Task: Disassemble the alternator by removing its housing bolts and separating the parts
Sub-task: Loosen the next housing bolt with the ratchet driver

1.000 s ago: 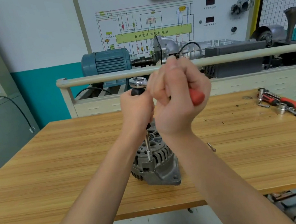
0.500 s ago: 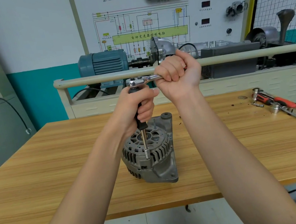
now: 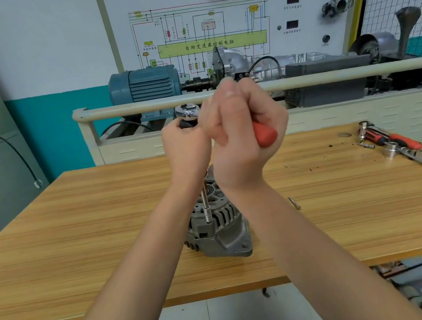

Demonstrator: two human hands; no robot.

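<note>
Turning a housing bolt loose is the step in hand, I think. The grey metal alternator with slotted sides (image 3: 216,228) is sitting on the long wooden bench (image 3: 78,236), near its front edge. The left hand (image 3: 187,147) is curling round the top of the thin silver ratchet bar with a socket at its tip (image 3: 206,207), and the socket is standing straight up on a bolt at the alternator's rim. The right hand (image 3: 242,138) is gripping the red ratchet handle (image 3: 265,134) in a tight fist. To do this well, the left hand should be holding the bar upright and pressing down, so the socket is not slipping off while the right hand is swinging the handle smoothly
</note>
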